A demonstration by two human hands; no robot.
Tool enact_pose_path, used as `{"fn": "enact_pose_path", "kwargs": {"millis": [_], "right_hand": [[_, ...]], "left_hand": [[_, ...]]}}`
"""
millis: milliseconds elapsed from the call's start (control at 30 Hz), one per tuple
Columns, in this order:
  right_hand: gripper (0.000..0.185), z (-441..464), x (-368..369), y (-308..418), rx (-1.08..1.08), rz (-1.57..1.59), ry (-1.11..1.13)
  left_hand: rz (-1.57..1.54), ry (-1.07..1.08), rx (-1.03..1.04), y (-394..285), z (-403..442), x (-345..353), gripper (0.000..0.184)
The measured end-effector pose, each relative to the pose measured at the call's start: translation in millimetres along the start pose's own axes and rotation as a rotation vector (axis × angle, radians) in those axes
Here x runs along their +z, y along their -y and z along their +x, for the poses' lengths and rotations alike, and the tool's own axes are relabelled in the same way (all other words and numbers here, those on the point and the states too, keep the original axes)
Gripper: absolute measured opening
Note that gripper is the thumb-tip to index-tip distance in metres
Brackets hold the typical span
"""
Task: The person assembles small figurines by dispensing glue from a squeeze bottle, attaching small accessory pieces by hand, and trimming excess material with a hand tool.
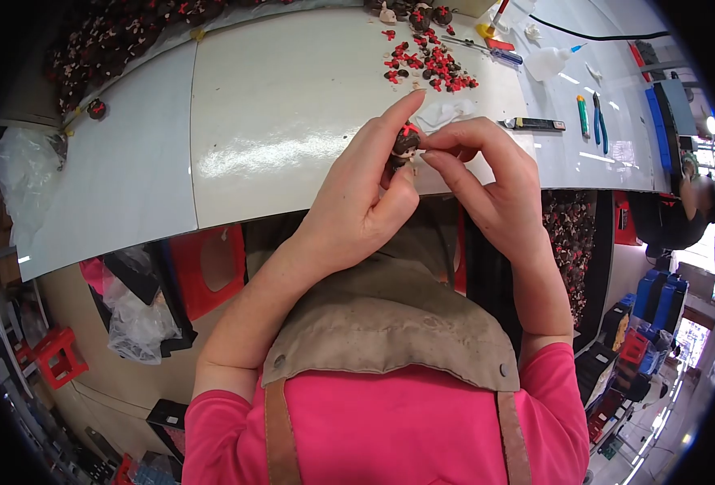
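Note:
Between the thumb and fingers of my left hand [361,190] is a small doll figurine [407,144] with dark brown hair, a pale face and a red bow on top. It is held upright just above the near edge of the table. My right hand [491,166] comes in from the right with thumb and forefinger pinched together at the figurine's side. Whatever sits between those fingertips is too small to make out. A crumpled white tissue [445,115] lies just beyond the hands.
Small red and dark parts [434,65] are scattered on the table [277,105]. To the right lie a screwdriver [505,56], a white squeeze bottle [547,63], a craft knife [535,124] and pliers [599,125]. Many figurines [123,40] fill the far left.

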State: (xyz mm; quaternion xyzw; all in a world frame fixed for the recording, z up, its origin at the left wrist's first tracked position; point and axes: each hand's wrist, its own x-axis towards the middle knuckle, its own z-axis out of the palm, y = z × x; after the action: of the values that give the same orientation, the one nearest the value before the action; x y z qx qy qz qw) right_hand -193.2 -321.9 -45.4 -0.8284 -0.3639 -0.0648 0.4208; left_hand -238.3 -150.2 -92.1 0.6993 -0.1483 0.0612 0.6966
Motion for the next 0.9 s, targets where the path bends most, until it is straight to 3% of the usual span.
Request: {"fn": "enact_pose_path", "kwargs": {"millis": [233,433,600,667,700,733,800,900], "right_hand": [[0.018,15,-5,8,0.007,-0.093,0.137],[0.022,24,-19,14,-0.051,-0.181,0.261],[0.017,14,-12,3,-0.11,-0.109,0.12],[0.017,8,-7,1,-0.152,-0.087,0.032],[0.02,1,2,-3,-0.218,-0.053,-0.031],[0.024,-4,3,-3,-0.252,-0.114,0.018],[0.021,-15,15,-4,-0.287,-0.044,-0.108],[0.016,-24,26,-14,-0.307,0.065,-0.171]], "left_hand": [[0.064,0.055,-0.091,-8,-1,-4,0.061],[0.087,0.009,0.04,0,1,-1,0.063],[0.106,0.023,-0.078,-6,-5,-3,0.063],[0.187,0.016,0.074,-2,-2,-5,0.063],[0.092,0.0,-0.079,-5,-5,-2,0.062],[0.025,0.002,-0.101,-6,-5,-1,0.059],[0.012,-0.02,-0.195,-6,-8,-1,0.056],[0.009,-0.038,-0.175,-7,-5,7,0.054]]}}
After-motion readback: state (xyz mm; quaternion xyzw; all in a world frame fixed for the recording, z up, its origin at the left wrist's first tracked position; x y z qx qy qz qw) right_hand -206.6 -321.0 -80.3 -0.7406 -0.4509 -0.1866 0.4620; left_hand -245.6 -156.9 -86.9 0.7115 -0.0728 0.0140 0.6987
